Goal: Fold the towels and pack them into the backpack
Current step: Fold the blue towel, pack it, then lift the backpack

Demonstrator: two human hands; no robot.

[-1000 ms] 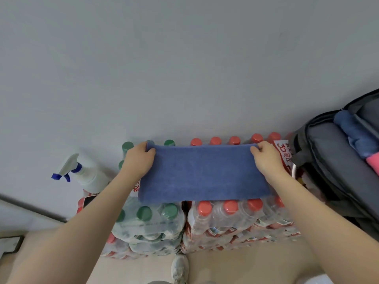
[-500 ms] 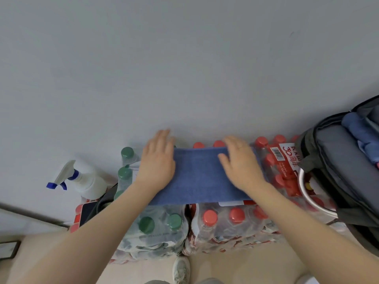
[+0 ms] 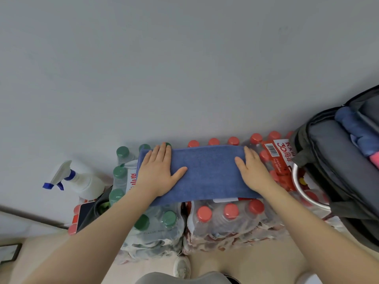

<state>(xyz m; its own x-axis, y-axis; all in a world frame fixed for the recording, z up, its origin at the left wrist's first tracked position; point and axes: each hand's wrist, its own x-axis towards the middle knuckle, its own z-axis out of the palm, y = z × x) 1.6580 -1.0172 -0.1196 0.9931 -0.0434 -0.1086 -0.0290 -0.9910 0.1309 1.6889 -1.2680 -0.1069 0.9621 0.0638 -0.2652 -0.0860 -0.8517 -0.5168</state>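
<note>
Nearest the camera, two bare forearms reach forward over shrink-wrapped packs of water bottles: a green-capped pack (image 3: 152, 224) on the left and a red-capped pack (image 3: 229, 214) beside it. These packs serve as the folding surface.

On top of them lies the blue towel (image 3: 207, 173), folded into a long, flat band. The left hand (image 3: 158, 173) lies flat on the towel's left end, fingers straight and together, thumb spread toward the middle. The right hand (image 3: 251, 171) lies flat on the right end in the same way. Neither pinches the cloth; both press it down.

The step in hand looks like smoothing a fold just made. The next move probably calls for gripping one short end and bringing it across to the other, keeping the edges matched on the uneven bottle caps.

Farther right stands the open grey backpack (image 3: 328, 160), with a rolled blue towel (image 3: 356, 130) already inside it, well apart from the right hand. At far left a white spray bottle (image 3: 82, 181) stands against the wall.
</note>
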